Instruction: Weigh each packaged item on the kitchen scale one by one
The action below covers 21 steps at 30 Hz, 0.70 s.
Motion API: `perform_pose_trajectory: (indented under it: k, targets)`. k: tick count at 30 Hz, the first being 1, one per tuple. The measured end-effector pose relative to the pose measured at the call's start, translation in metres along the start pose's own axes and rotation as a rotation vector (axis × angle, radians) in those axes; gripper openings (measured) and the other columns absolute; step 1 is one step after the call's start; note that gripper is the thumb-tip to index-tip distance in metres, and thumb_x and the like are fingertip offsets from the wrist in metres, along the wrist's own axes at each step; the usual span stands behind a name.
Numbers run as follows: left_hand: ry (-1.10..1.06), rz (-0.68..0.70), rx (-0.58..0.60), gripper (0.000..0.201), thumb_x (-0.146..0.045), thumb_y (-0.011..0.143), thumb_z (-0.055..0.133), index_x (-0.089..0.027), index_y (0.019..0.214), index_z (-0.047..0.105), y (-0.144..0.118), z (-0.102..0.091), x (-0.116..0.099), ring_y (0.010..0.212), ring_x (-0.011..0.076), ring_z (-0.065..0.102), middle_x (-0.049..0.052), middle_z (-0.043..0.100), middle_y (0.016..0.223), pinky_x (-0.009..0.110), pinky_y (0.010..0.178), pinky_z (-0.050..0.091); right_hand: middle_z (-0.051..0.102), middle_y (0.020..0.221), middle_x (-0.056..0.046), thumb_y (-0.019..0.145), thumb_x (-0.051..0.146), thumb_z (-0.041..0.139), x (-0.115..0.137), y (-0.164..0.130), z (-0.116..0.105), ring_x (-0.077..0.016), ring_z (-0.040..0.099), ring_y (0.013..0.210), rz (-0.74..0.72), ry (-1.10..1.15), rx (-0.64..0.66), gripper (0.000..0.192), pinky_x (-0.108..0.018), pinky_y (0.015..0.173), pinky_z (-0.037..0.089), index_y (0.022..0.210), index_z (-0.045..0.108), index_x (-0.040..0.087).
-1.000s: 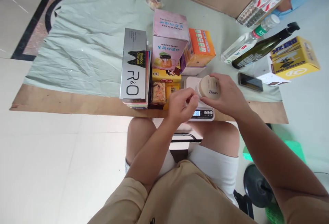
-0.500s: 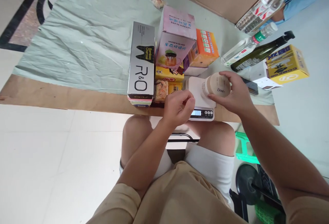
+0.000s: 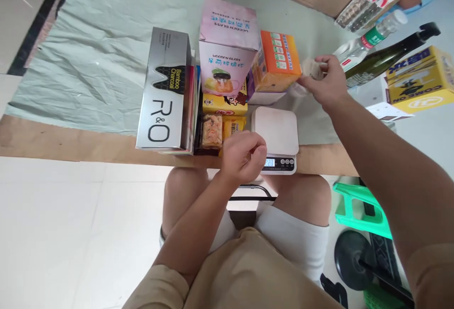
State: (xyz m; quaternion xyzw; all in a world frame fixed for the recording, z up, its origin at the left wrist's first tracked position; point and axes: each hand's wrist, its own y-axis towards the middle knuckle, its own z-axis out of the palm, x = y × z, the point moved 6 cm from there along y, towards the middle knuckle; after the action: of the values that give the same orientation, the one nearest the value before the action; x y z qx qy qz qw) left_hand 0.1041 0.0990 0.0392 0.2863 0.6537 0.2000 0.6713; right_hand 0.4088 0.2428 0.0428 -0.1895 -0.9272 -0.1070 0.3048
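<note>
Gripping the round jar (image 3: 312,68) w/ right hand (image 3: 328,84), fingers wrapped round its side, jar partly hidden by the hand and motion-blurred, so can't tell whether it's in the air or touching the cloth. It's sitting just right of the orange box (image 3: 278,60), in front of the clear bottle (image 3: 369,41) and dark bottle (image 3: 388,56), well clear of the scale.

Left hand (image 3: 243,155) is hovering at the front-left corner of the scale (image 3: 275,131), fingers curled in loosely, holding nothing I can see. Platform is bare, display is lit w/ digits, too small to read reliably.

Judgement, for setting the jar down well:
- Keeping it upright and lowering straight, not sliding; the cloth (image 3: 106,53) is wrinkled, so a flat patch is better.
- Leaving a gap to the orange box and both bottles; the bottles are lying tilted and look easy to roll if bumped.
- Letting go only once the base is fully seated.
- Keeping the left hand off the platform, since any touch would prob skew the readout.

Nearby, not involved: silver R&O box (image 3: 165,93), pink box (image 3: 227,53), snack packs (image 3: 222,122), yellow box (image 3: 420,79).
</note>
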Motion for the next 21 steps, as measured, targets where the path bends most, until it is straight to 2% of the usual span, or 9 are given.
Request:
perform_pose_trajectory:
  k: [6,9,12,14,17,19,21]
  targets:
    - [0.055,0.075,-0.001,0.047,-0.041,0.111,0.043,-0.019,0.070,0.053,0.000,0.009,0.001,0.052,0.0099,0.044,-0.003,0.053,0.055,0.030,0.057,0.036,0.067,0.135,-0.006,0.056,0.014,0.099,0.016,0.022,0.021,-0.0091,0.059,0.104,-0.091,-0.005,0.126,0.092,-0.033,0.109,0.049,0.139,0.059,0.019]
    - [0.055,0.109,-0.013,0.045,-0.039,0.110,0.044,-0.020,0.071,0.053,-0.001,0.011,0.001,0.052,0.0100,0.043,-0.003,0.054,0.055,0.031,0.057,0.034,0.068,0.137,-0.003,0.056,0.013,0.100,0.019,0.028,0.025,-0.0111,0.061,0.111,-0.142,0.014,0.190,0.094,-0.036,0.115,0.051,0.139,0.059,0.023]
    - [0.055,0.117,-0.011,0.039,-0.034,0.108,0.046,-0.020,0.072,0.052,-0.003,0.013,0.003,0.053,0.0102,0.043,-0.004,0.054,0.056,0.031,0.058,0.033,0.064,0.146,-0.002,0.056,0.018,0.103,0.011,0.032,0.028,-0.0152,0.062,0.125,-0.185,0.087,0.231,0.099,-0.042,0.126,0.049,0.142,0.056,0.028]
    - [0.056,0.120,0.007,0.037,-0.032,0.107,0.047,-0.020,0.072,0.052,-0.004,0.014,0.003,0.053,0.0104,0.043,-0.004,0.054,0.056,0.032,0.058,0.033,0.057,0.156,-0.004,0.058,0.023,0.103,-0.002,0.028,0.027,-0.0181,0.058,0.139,-0.202,0.156,0.218,0.102,-0.047,0.133,0.044,0.146,0.052,0.029]
    - [0.054,0.108,0.050,0.036,-0.032,0.107,0.047,-0.020,0.073,0.053,-0.004,0.015,0.003,0.053,0.0109,0.043,-0.003,0.054,0.057,0.032,0.058,0.034,0.050,0.165,-0.006,0.072,0.033,0.095,-0.034,0.002,0.015,-0.0201,0.052,0.151,-0.213,0.222,0.158,0.088,-0.051,0.136,0.040,0.147,0.048,0.030]
    - [0.058,0.090,0.084,0.036,-0.032,0.107,0.046,-0.020,0.074,0.054,-0.003,0.016,0.003,0.053,0.0113,0.044,-0.002,0.053,0.057,0.032,0.059,0.034,0.053,0.161,-0.003,0.076,0.039,0.090,-0.061,-0.027,-0.001,-0.0213,0.053,0.152,-0.218,0.274,0.127,0.077,-0.052,0.134,0.043,0.142,0.050,0.035]
    - [0.073,0.083,0.122,0.036,-0.031,0.108,0.046,-0.020,0.075,0.054,-0.004,0.018,0.003,0.053,0.0115,0.046,-0.002,0.052,0.056,0.031,0.058,0.035,0.058,0.155,-0.003,0.074,0.045,0.089,-0.088,-0.057,-0.026,-0.0237,0.057,0.149,-0.213,0.343,0.060,0.069,-0.054,0.131,0.047,0.133,0.056,0.036]
